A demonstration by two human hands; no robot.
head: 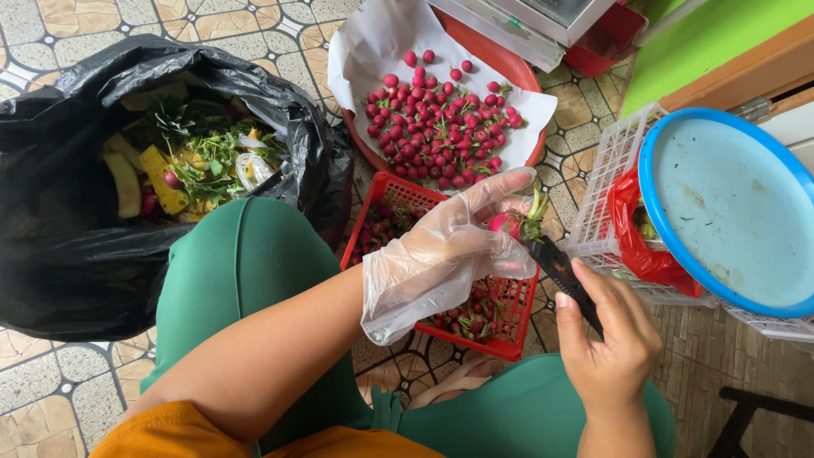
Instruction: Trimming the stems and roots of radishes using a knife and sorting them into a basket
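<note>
My left hand [445, 246], in a loose clear plastic glove, pinches a small red radish [507, 223] with a green stalk stub. My bare right hand [606, 339] grips a black-handled knife [561, 273] whose tip meets the radish at its stalk end. Both hands hover over a red plastic basket [515, 326] holding several radishes with leaves. Beyond it, a round red tray [496, 58] lined with white paper [373, 38] carries a heap of trimmed red radishes [432, 127].
A black rubbish bag [76, 246] at left holds green tops and yellow peel. At right a white crate [606, 199] bears a blue-rimmed basin [738, 208] and red plastic bag. My green-clad knees sit below on a patterned tile floor. A scale stands at the top.
</note>
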